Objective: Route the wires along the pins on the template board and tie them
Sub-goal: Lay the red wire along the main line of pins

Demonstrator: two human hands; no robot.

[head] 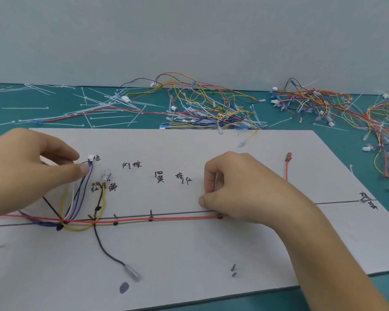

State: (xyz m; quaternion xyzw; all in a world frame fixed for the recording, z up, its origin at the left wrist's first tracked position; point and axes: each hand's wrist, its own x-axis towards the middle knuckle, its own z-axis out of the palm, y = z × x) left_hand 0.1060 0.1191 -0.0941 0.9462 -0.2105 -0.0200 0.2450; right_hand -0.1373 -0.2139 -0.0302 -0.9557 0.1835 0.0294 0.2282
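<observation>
Handwritten markings on the template board (pixel 189 254) read, left to right, 红 and 黄, 红棕, 黄, 棕红; the far-right marking is illegible.

The left hand (pixel 32 167) pinches the blue wires (pixel 83 194) between thumb and forefinger, just below the white connector (pixel 91 157). The red wire (pixel 166 218) runs along the pins (pixel 151 211) on the drawn line. The right hand (pixel 238 187), fingers curled, grips it at the bend and hides that section. Beyond the hand the wire rises to a red terminal (pixel 288 157).

A black wire (pixel 106 250) trails toward the board's near edge. Cable ties (pixel 25 108) and loose wire harnesses (pixel 211 104) lie on the bench (pixel 386 288) behind the board.
</observation>
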